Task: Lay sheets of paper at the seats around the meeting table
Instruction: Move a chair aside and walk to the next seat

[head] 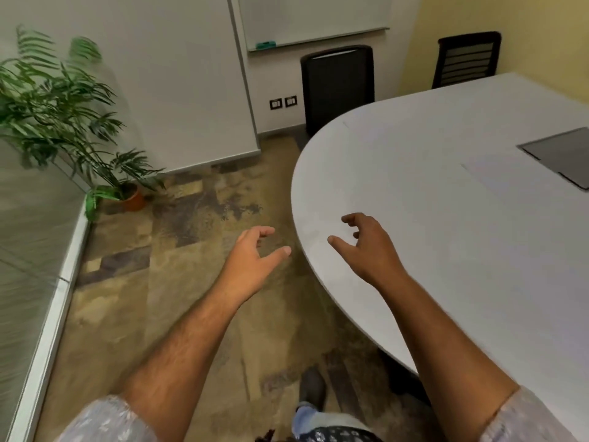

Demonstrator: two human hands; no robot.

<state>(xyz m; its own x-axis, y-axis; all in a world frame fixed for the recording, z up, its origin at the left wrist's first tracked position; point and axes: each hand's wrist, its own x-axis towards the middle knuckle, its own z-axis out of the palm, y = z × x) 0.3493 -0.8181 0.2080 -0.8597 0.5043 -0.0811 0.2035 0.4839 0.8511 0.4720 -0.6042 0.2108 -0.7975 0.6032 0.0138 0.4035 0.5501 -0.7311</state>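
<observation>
Both hands loose and empty at the rounded end of the meeting table [446, 250]
left hand [251, 260] over patterned carpet [134, 298], right hand [366, 247] above the tabletop; a faint sheet of paper [497, 177], I think, lies beside the grey hatch [561, 154]

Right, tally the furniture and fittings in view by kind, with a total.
Meeting table: 1
Black chairs: 2, one by the whiteboard, one by the yellow wall
Potted plant: 1
Whiteboard: 1
Wall socket plates: 2
Total: 7
</observation>
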